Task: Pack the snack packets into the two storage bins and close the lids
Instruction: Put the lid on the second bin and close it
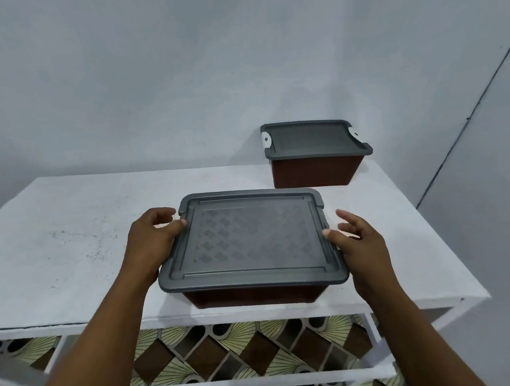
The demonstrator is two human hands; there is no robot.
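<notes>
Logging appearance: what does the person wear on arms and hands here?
Nothing visible. The left hand and right hand are bare, with no gloves, rings or watch in view, and no sleeve shows as far as the frame edge.
</notes>
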